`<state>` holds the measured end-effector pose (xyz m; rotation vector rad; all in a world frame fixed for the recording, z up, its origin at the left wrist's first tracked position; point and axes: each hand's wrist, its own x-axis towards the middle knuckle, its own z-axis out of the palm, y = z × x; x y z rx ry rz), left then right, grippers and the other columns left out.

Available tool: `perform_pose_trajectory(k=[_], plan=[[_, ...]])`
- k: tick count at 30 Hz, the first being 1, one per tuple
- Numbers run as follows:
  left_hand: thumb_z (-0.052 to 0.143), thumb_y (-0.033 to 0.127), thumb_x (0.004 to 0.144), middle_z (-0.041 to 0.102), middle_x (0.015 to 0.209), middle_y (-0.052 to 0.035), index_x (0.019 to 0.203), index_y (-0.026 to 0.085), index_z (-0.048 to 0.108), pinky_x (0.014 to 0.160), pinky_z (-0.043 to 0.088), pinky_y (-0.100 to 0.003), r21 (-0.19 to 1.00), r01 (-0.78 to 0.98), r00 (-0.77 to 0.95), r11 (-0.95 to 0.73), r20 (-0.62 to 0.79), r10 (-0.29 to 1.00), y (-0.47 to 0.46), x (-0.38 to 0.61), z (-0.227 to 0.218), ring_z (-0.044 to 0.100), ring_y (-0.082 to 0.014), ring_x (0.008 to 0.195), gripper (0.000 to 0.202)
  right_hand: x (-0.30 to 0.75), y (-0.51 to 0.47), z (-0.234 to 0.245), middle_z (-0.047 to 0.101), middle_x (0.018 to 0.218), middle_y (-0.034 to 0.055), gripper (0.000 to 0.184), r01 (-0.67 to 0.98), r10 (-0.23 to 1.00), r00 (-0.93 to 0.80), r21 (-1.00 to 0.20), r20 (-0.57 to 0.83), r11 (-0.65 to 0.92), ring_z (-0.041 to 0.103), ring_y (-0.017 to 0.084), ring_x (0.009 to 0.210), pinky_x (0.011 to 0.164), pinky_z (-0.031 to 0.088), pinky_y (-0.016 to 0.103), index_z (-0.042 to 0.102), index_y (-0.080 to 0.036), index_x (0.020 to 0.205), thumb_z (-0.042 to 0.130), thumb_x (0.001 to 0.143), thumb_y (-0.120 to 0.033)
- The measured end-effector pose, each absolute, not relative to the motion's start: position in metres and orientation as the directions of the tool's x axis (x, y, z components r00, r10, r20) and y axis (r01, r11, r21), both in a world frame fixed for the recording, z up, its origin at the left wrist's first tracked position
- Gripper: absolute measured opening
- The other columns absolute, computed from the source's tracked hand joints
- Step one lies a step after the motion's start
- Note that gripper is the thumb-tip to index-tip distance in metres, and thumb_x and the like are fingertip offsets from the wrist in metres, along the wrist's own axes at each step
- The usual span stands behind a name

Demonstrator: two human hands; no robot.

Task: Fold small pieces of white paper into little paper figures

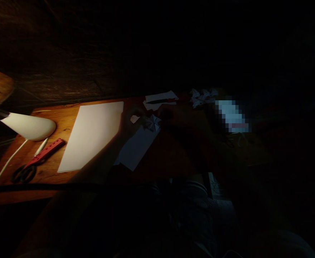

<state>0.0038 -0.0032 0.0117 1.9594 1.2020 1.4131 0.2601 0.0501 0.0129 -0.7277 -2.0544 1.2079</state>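
Grip at edge of folded paper

Pale folded paper, brown table

this looks like a room in a home, though the dark leaves that partly uncertain. a small wooden table stands against a dim wall marked with faint lines. what seems to be a white desk lamp, with a pale cord, sits at the left end, where the warm light falls. red and black scissors, white sheets and a small folded paper suggest a homely desk corner for paper craft.
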Motion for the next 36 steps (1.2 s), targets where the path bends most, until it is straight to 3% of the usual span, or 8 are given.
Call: perform_pose_trajectory(k=[4,7,13,20,25,30,36], plan=[[0.079,0.027,0.087,0.078,0.090,-0.0051,0.084,0.023,0.077,0.087,0.057,-0.037,0.611,0.473,0.397,-0.635,0.496,0.773,-0.010,0.001,0.017,0.073,-0.0220,0.089,0.005,0.261,0.045,0.020,0.082,0.099,0.0064,0.019,0.278,0.709,-0.662,-0.799,0.243,0.534,0.071,0.023,0.092,0.085,0.055,0.036,0.076,-0.020,0.090,0.086,0.078,-0.030],[0.076,0.026,0.090,0.081,0.094,-0.0064,0.086,0.024,0.079,0.090,0.059,-0.037,0.553,0.485,0.501,-0.677,0.459,0.734,-0.010,0.001,0.014,0.075,-0.0224,0.092,0.006,0.260,0.043,0.022,0.084,0.103,0.0077,0.018,0.346,0.730,-0.639,-0.756,0.243,0.555,0.071,0.024,0.092,0.085,0.053,0.035,0.080,-0.020,0.094,0.085,0.079,-0.030],[0.074,0.028,0.093,0.082,0.096,-0.0072,0.088,0.024,0.081,0.086,0.060,-0.033,0.536,0.478,0.549,-0.696,0.436,0.713,-0.006,-0.001,0.007,0.077,-0.0212,0.092,0.010,0.259,0.044,0.022,0.086,0.106,0.0082,0.018,0.367,0.721,-0.648,-0.730,0.244,0.577,0.073,0.025,0.095,0.087,0.053,0.035,0.084,-0.020,0.094,0.085,0.084,-0.035],[0.073,0.028,0.097,0.084,0.099,-0.0069,0.093,0.025,0.084,0.092,0.060,-0.037,0.448,0.500,0.591,-0.741,0.449,0.670,-0.004,-0.004,0.005,0.079,-0.0230,0.096,0.012,0.262,0.049,0.018,0.086,0.104,0.0077,0.012,0.371,0.734,-0.635,-0.739,0.241,0.563,0.075,0.025,0.096,0.093,0.056,0.038,0.088,-0.022,0.091,0.088,0.080,-0.027],[0.069,0.024,0.100,0.085,0.115,-0.0055,0.114,0.029,0.086,0.099,0.061,-0.040,0.370,0.529,0.636,-0.763,0.423,0.646,-0.003,-0.006,0.001,0.079,-0.0235,0.108,0.022,0.264,0.053,0.014,0.086,0.104,0.0077,0.014,0.449,0.730,-0.649,-0.667,0.214,0.594,0.076,0.025,0.096,0.094,0.056,0.039,0.089,-0.022,0.092,0.082,0.080,-0.019],[0.064,0.021,0.103,0.081,0.115,-0.0061,0.124,0.032,0.086,0.092,0.063,-0.037,0.272,0.562,0.672,-0.781,0.400,0.623,0.000,-0.006,-0.004,0.077,-0.0220,0.106,0.033,0.265,0.053,0.013,0.087,0.111,0.0072,0.019,0.468,0.702,-0.678,-0.608,0.219,0.641,0.076,0.025,0.101,0.095,0.056,0.037,0.089,-0.022,0.100,0.076,0.086,-0.018],[0.065,0.019,0.102,0.081,0.119,-0.0077,0.121,0.028,0.087,0.097,0.065,-0.039,0.300,0.529,0.683,-0.794,0.405,0.608,0.001,-0.003,-0.003,0.077,-0.0220,0.111,0.030,0.261,0.052,0.014,0.086,0.117,0.0083,0.023,0.520,0.722,-0.663,-0.571,0.198,0.635,0.075,0.025,0.105,0.097,0.054,0.037,0.089,-0.021,0.106,0.071,0.093,-0.017]])
